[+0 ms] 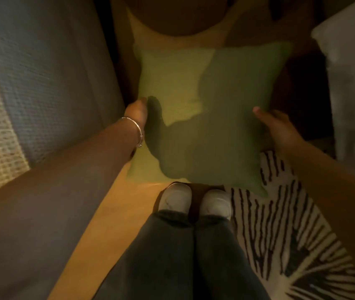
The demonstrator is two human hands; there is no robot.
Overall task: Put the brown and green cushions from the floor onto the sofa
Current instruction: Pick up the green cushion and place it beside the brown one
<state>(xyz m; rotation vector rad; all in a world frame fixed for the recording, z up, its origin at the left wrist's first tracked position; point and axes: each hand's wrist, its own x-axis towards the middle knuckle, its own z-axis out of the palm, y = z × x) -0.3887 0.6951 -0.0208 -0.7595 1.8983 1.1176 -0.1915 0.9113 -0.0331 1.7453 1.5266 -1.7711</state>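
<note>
Cushion first: green cushion (pixel 204 118) sits square in front of us, low down, between sofa (pixel 42 83) on our left and zebra-striped rug (pixel 280 224) on our right. Near corner overlaps the rug, just past our white shoes (pixel 193 202). Can't tell for sure if it's lying on the wood floor (pixel 111 213) or already lifted a bit; blur doesn't help.

Left hand (pixel 136 112), w/ thin silver bracelet (pixel 134 128) at the wrist, is against the cushion's left edge, fingers tucked out of sight behind or under it, so how far they're closed we can't tell. Right hand (pixel 274 126) is at the right edge, thumb lying on top, fingers curled round the side; looks like a loose hold, not a hard squeeze.

Brown cushion (pixel 176 18) is further off at the top of view, still down by the floor, partly on something yellowish we can't ID.

Handling, as we judge it: soft, light, woven cover w/ decent friction, so no slip worry & nothing fragile. It'll sag if held by one corner, so opposite side edges at mid-height, as the hands are now, seems the best hold. Sofa seat is just beside our left arm, so it should be a short swing over.
</note>
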